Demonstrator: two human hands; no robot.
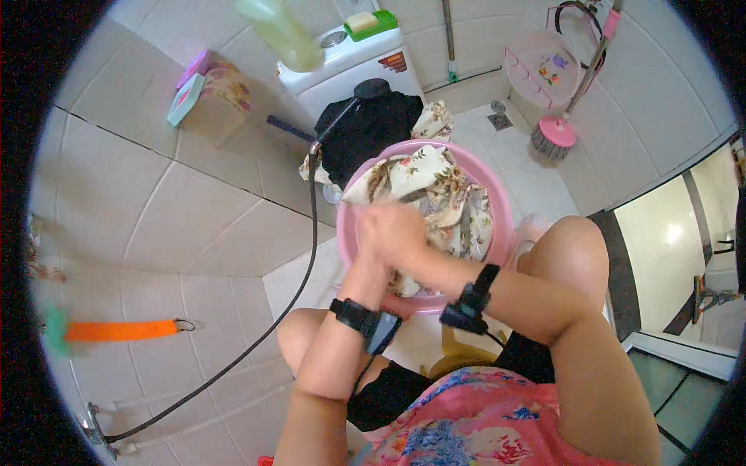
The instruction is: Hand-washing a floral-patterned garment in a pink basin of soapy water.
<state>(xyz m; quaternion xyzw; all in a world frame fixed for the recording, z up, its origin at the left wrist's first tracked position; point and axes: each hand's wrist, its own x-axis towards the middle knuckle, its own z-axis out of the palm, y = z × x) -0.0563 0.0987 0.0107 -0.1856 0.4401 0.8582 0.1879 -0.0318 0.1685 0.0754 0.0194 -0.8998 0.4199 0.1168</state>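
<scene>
A pink plastic basin point(502, 233) stands between my knees, filled with floral-print fabric point(431, 172) that is bunched and looks wet. Over its left part my two fists press together, blurred by motion. My right hand point(399, 230) covers much of my left hand point(370, 224), and a fold of the fabric runs into them. The exact finger positions are hidden. Just beyond the rim lies a black garment point(367, 140) with more floral cloth point(436, 119) beside it. A shower head point(372, 88) rests on the black garment.
The shower hose point(315, 221) loops down the left side to a wall fitting point(96, 428). Behind stands a white toilet tank point(349, 76) bearing a bottle point(282, 35) and a green soap dish point(382, 26). A pink-headed brush point(553, 138) leans at right, near a floor drain point(499, 121).
</scene>
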